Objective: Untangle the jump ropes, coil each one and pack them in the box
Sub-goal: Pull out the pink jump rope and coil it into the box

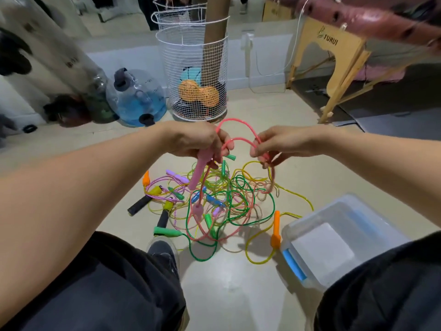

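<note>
A tangle of jump ropes (222, 199) lies on the floor between my knees, with green, yellow, pink and purple cords and several coloured handles. My left hand (198, 142) grips a pink handle (199, 170) and loops of the pink rope (238, 130) above the pile. My right hand (274, 145) pinches the same pink rope, which arches between both hands. More of the pink cord hangs down into the tangle. The clear plastic box (334, 240) with blue latches stands open on the floor at the right.
A white wire basket (198, 75) with balls stands behind the pile. A blue water jug (138, 99) sits to its left. A wooden folding table leg (338, 68) is at the back right. My shoe (162, 252) touches the pile's near edge.
</note>
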